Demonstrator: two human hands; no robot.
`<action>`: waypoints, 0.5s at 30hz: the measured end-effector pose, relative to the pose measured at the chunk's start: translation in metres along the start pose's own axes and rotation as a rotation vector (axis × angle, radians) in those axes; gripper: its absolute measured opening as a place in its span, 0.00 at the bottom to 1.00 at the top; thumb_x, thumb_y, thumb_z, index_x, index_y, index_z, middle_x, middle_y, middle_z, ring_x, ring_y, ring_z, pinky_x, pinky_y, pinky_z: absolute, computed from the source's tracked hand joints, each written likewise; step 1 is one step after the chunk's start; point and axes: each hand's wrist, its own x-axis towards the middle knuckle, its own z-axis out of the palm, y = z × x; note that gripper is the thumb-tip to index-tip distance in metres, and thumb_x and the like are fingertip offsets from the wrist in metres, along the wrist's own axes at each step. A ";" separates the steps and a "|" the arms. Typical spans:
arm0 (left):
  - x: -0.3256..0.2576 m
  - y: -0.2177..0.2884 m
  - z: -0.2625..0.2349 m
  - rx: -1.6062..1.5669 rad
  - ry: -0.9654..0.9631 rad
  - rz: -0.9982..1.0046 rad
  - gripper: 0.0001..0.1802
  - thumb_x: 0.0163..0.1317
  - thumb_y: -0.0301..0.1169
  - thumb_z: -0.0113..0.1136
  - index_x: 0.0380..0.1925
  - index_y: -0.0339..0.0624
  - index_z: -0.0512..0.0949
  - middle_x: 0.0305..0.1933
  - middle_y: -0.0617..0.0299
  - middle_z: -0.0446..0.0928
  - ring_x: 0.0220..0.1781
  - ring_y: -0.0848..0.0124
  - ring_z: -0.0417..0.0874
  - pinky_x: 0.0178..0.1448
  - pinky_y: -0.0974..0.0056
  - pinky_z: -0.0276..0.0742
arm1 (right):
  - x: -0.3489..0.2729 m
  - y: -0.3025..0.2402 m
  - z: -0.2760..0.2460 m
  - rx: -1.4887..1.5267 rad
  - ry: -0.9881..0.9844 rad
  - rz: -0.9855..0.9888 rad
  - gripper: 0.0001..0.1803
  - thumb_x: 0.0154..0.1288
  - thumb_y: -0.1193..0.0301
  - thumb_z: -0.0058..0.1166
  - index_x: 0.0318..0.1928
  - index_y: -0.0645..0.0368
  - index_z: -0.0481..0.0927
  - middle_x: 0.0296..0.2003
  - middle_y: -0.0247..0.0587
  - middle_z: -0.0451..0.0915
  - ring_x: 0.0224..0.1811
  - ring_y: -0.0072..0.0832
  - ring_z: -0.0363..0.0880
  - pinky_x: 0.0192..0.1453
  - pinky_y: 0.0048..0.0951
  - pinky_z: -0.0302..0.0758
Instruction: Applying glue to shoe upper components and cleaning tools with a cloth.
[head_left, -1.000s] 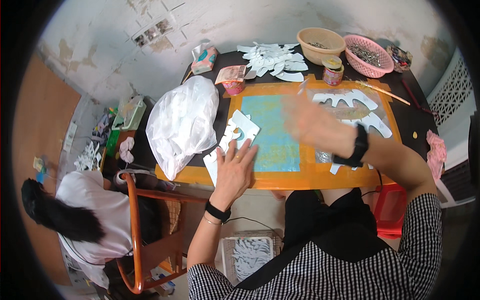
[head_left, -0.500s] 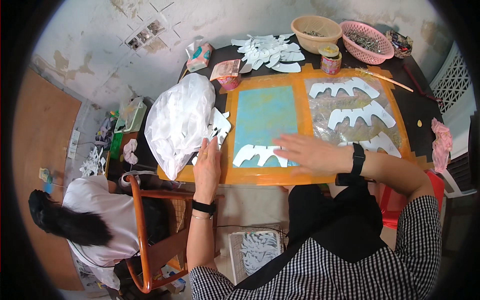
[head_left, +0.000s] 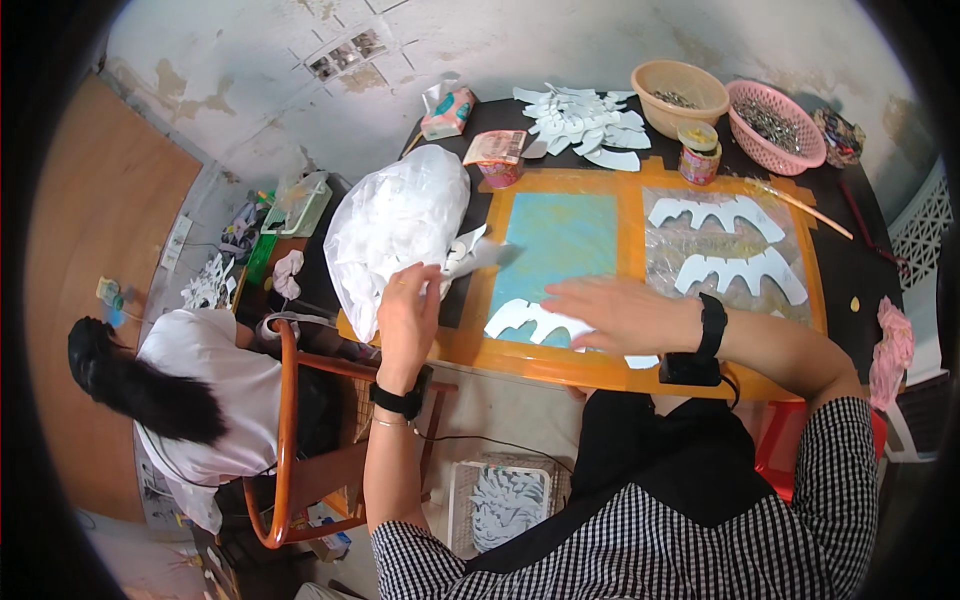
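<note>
My left hand (head_left: 405, 315) is closed at the fingertips on a thin white cut-out piece (head_left: 485, 257), which is blurred by motion. It is beside the spilling mouth of a white plastic bag (head_left: 400, 225) stuffed with such pieces. Flat above the front edge of a blue panel (head_left: 560, 240), my right hand (head_left: 610, 315) has its fingers stretched out. Its fingertips overlap the right end of a white scalloped piece (head_left: 522, 316). Another white edge (head_left: 641, 361) sticks out under the palm; the rest of it is hidden. Two scalloped pieces (head_left: 715, 214) lie on the plastic-covered panel (head_left: 660, 260) at the right.
Orange tape (head_left: 630, 250) frames both panels. Along the back are a tissue pack (head_left: 447, 110), a tub (head_left: 500, 175), a pile of white pieces (head_left: 585, 125), two baskets (head_left: 690, 92) and a brush (head_left: 815, 215). A person (head_left: 205, 375) sits at left behind a wooden chair (head_left: 288, 430).
My left hand has picked up a white piece beside the bag. My right hand has shifted left a little, and the lowest scalloped piece no longer shows on the right panel. The view has swung slightly.
</note>
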 end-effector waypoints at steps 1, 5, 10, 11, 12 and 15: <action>0.004 0.005 -0.006 0.013 0.010 -0.009 0.06 0.65 0.26 0.58 0.40 0.38 0.79 0.38 0.58 0.83 0.44 0.59 0.83 0.44 0.59 0.77 | 0.008 -0.002 -0.009 -0.002 -0.004 -0.018 0.31 0.66 0.56 0.57 0.62 0.60 0.69 0.64 0.54 0.68 0.67 0.49 0.66 0.68 0.47 0.65; 0.021 0.050 -0.005 -0.979 0.057 -0.693 0.09 0.73 0.31 0.51 0.43 0.38 0.76 0.32 0.71 0.75 0.31 0.85 0.69 0.33 0.77 0.65 | 0.031 -0.024 -0.043 0.451 0.093 0.198 0.30 0.65 0.62 0.59 0.64 0.60 0.67 0.62 0.53 0.69 0.66 0.51 0.65 0.67 0.43 0.67; 0.026 0.100 -0.002 -0.791 -0.349 -0.468 0.09 0.74 0.31 0.49 0.45 0.37 0.73 0.30 0.70 0.72 0.31 0.83 0.70 0.36 0.73 0.69 | 0.028 -0.015 -0.070 0.230 0.637 -0.004 0.40 0.59 0.63 0.66 0.69 0.59 0.63 0.69 0.51 0.59 0.73 0.44 0.57 0.73 0.42 0.57; 0.026 0.102 -0.002 -0.787 -0.348 -0.474 0.09 0.74 0.31 0.49 0.45 0.37 0.73 0.30 0.70 0.72 0.31 0.83 0.70 0.36 0.73 0.69 | 0.023 -0.014 -0.077 0.238 0.569 0.022 0.40 0.59 0.65 0.66 0.69 0.58 0.62 0.68 0.51 0.59 0.72 0.43 0.58 0.73 0.42 0.58; 0.029 0.102 -0.002 -0.785 -0.469 -0.464 0.09 0.74 0.32 0.50 0.45 0.37 0.73 0.30 0.70 0.72 0.31 0.82 0.70 0.35 0.73 0.69 | 0.022 -0.007 -0.078 0.401 0.537 0.032 0.33 0.59 0.68 0.65 0.64 0.57 0.69 0.59 0.48 0.71 0.65 0.39 0.69 0.68 0.38 0.68; 0.040 0.097 0.013 -0.834 -0.607 -0.422 0.09 0.72 0.32 0.53 0.45 0.37 0.74 0.31 0.71 0.73 0.31 0.82 0.72 0.35 0.73 0.69 | 0.003 0.020 -0.072 1.013 0.180 0.377 0.25 0.61 0.67 0.64 0.57 0.58 0.75 0.49 0.41 0.77 0.51 0.27 0.78 0.55 0.31 0.77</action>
